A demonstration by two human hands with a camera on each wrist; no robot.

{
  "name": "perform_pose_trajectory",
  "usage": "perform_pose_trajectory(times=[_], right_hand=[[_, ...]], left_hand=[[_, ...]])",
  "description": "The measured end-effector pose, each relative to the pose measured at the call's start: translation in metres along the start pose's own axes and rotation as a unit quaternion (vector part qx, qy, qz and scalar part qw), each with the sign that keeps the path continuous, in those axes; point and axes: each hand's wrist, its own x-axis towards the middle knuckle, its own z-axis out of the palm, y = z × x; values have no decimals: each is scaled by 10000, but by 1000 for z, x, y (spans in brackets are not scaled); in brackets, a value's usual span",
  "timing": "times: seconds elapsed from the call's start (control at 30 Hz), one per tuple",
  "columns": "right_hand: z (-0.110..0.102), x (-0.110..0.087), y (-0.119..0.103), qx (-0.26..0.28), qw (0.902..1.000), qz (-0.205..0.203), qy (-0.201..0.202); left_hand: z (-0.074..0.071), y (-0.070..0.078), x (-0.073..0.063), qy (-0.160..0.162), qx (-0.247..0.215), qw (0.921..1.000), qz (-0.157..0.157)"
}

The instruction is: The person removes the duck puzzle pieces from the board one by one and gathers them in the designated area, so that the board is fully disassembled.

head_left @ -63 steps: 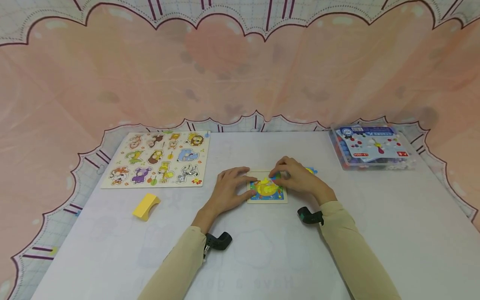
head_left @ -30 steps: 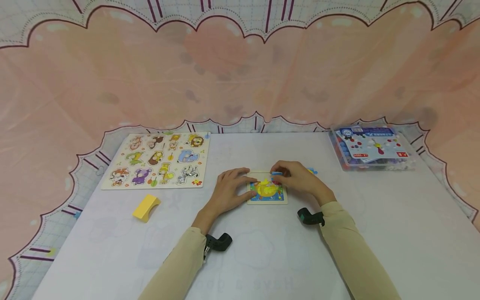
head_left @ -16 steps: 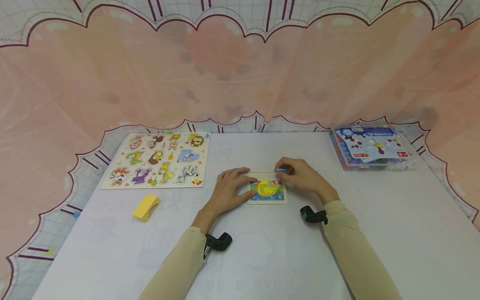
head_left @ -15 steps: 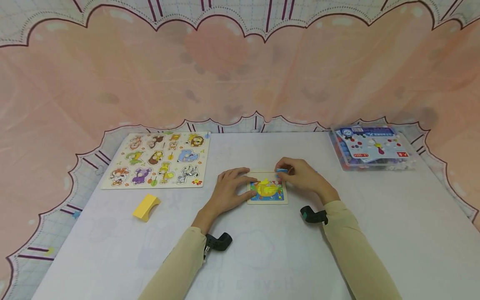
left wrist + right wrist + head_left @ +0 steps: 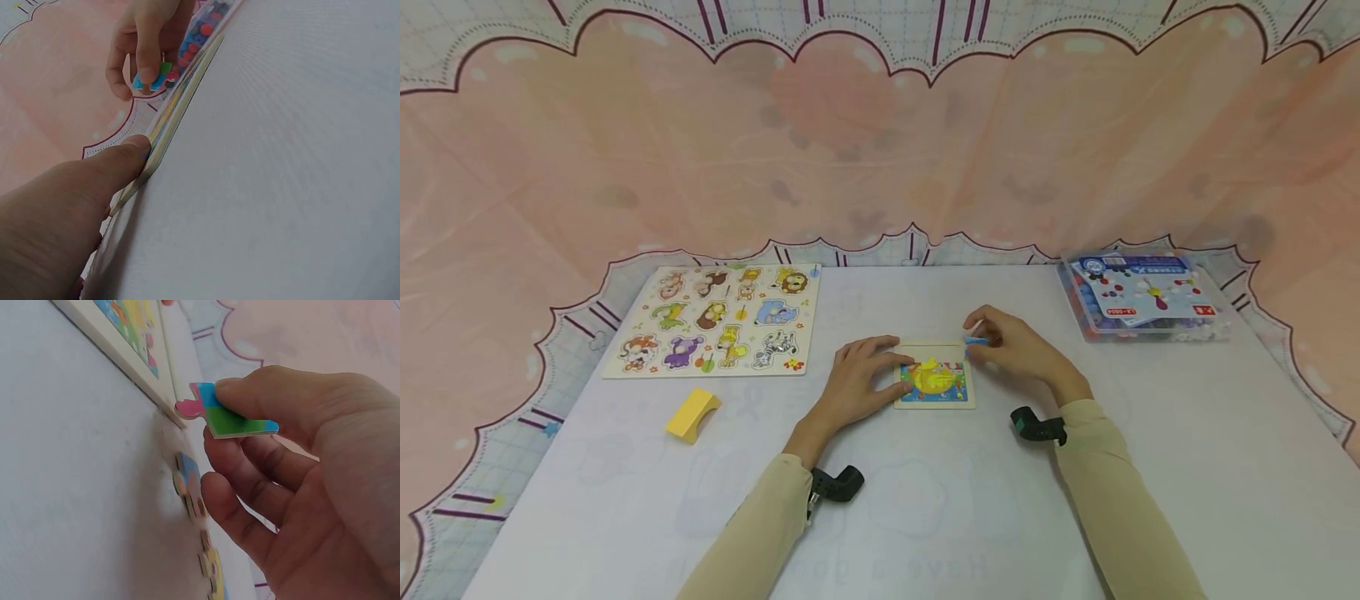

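A small wooden jigsaw board with a yellow duck-like picture lies mid-table; its upper strip is bare, without picture. My left hand rests on its left side, thumb and index finger on the frame. In the left wrist view the thumb presses over the board's edge. Just beyond the board's upper right corner, my right hand pinches a jigsaw piece between thumb and fingers. The piece is blue and green with a pink tab. Below that hand, loose jigsaw pieces lie on the table, hidden from the head view.
At the back left lies a larger animal puzzle board. A yellow arch block sits in front of it. A clear plastic box with coloured balls and a printed card stands back right, against the patterned cloth backdrop.
My right hand has lifted the jigsaw piece from the board's upper right corner and carried it rightward, off the frame. My left hand has stayed in place.
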Motion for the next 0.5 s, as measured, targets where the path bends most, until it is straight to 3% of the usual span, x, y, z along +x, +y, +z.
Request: perform_pose_trajectory(times=[0.1, 0.5], right_hand=[[-5, -2, 2, 113, 9999, 8, 38], [-21, -7, 13, -305, 9991, 111, 289]], left_hand=[[1, 0, 0, -13, 13, 10000, -3], [2, -3, 0, 65, -8, 10000, 54]])
